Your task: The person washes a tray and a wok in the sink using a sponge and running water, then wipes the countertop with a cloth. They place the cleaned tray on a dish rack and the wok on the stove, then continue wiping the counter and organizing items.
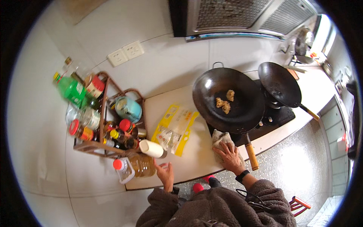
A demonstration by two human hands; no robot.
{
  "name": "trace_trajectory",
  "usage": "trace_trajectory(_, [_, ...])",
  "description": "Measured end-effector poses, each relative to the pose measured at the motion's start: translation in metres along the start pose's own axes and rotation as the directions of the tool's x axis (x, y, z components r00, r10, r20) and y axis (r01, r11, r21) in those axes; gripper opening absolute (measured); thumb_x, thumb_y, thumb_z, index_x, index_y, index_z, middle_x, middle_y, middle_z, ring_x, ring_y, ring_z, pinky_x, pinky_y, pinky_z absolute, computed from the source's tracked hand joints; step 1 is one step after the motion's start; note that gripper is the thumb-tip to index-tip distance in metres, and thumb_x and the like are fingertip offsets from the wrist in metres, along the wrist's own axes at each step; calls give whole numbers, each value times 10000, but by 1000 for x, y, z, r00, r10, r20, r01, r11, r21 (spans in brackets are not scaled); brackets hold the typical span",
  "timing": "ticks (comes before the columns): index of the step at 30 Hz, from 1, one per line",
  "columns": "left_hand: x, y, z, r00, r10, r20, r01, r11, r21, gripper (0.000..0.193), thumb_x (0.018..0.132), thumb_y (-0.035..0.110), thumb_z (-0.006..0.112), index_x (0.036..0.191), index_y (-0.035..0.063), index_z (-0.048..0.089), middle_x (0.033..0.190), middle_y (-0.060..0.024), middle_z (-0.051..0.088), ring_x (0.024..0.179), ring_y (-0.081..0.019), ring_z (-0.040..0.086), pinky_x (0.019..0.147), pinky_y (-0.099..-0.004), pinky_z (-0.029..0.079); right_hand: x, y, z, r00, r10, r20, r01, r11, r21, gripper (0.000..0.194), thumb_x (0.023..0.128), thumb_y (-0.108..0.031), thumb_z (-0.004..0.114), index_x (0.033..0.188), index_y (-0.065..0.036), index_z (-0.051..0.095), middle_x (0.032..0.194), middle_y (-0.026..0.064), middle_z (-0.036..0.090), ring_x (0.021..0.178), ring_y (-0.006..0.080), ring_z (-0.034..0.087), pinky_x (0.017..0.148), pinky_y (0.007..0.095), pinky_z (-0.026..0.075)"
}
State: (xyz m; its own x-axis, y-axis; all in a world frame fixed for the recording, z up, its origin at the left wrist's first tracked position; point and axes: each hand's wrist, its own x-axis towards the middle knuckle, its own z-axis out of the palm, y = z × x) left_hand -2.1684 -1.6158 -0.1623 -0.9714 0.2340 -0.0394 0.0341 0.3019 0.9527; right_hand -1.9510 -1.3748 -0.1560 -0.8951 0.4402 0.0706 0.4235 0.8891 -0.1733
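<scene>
My right hand (230, 156) presses on a folded cloth (221, 138) lying on the counter beside the gas stove. My left hand (166, 173) is raised near the counter's front edge with its fingers apart, next to a large plastic bottle of brown-yellow liquid (144, 165); nothing shows in it. Behind the cloth, a large black wok (204, 96) with a wooden handle (252, 156) sits over the stove, with several browned food pieces (226, 107) inside. Between the bottle and the wok lies a yellow and clear plastic package (181, 122) with small printed packets (167, 137) on it.
A brown rack (113, 154) at the left holds several bottles, jars and a light-blue container (129, 109). A white bottle (151, 148) leans outward from the rack. A second black wok (279, 82) stands tilted at the stove's right, its handle over the counter edge. A range hood (227, 17) hangs above.
</scene>
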Motion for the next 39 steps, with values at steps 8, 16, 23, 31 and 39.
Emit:
trace_trajectory(8, [-53, -22, 16, 914, -43, 404, 28, 999, 42, 254, 816, 89, 668, 1060, 26, 637, 748, -57, 643, 672, -126, 613, 635, -275, 496, -3, 133, -17, 932, 362, -20, -363, 930, -62, 550, 796, -176, 605, 1330, -232, 482, 1455, 74, 375, 1282, 349, 383, 958, 485, 412])
trace_trajectory(16, [-102, -18, 63, 785, -97, 611, 4, 988, 152, 280, 852, 107, 653, 1106, -2, 609, 796, -82, 655, 730, -142, 634, 677, -289, 513, 29, 169, -24, 982, 173, -80, -181, 979, -96, 463, 626, -238, 698, 1071, -113, 665, 1175, 123, 606, 1169, 317, 501, 962, 423, 430])
trace_trajectory(23, [-143, 11, 120, 845, -227, 485, 113, 961, 254, 300, 875, 120, 636, 1134, -23, 587, 857, -110, 668, 743, -156, 649, 674, -284, 517, 58, 257, -75, 863, 443, 244, -495, 639, 588, 407, 724, -149, 588, 1113, -48, 651, 1036, 215, 664, 997, 372, 633, 874, 392, 504])
trace_trajectory(31, [-204, -7, 160, 882, -256, 395, 138, 943, 304, 285, 847, 88, 642, 1099, -31, 581, 786, -76, 643, 693, -140, 624, 626, -278, 516, 77, 311, -44, 960, 279, 11, -275, 942, 192, 779, 798, -437, 614, 1469, -215, 285, 1474, 289, 224, 1301, 544, 253, 1038, 650, 211])
trace_trajectory(39, [-217, -41, 176, 876, -270, 400, 184, 953, 239, 286, 837, 83, 648, 1090, -27, 573, 788, -81, 637, 687, -166, 626, 618, -290, 528, 174, 344, -11, 970, 216, 115, -226, 970, 89, 891, 795, -495, 619, 1502, -153, 199, 1519, 289, 84, 1326, 532, 198, 1084, 631, 133])
